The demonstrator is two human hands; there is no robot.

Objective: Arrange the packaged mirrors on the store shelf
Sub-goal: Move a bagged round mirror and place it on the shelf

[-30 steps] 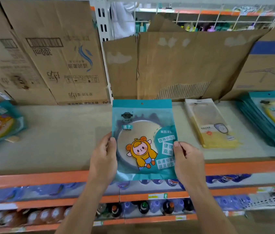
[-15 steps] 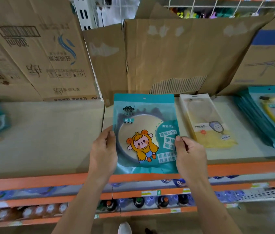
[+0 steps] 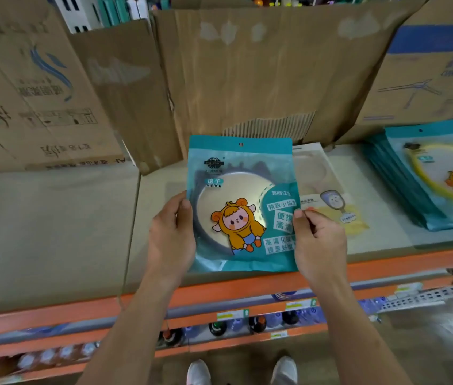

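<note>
light: dim, cool, even
glare: soft sheen on mirror pack (image 3: 243,207)
blur: centre sharp, edges and lower shelves smeared
distortion: wide-angle bowing

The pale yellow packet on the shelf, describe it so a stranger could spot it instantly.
Find the orange-edged shelf. On it, between the held teal mirror packet and the teal stack at right, lies the pale yellow packet. It alone is yellow and narrow, picturing a handled mirror.
</note>
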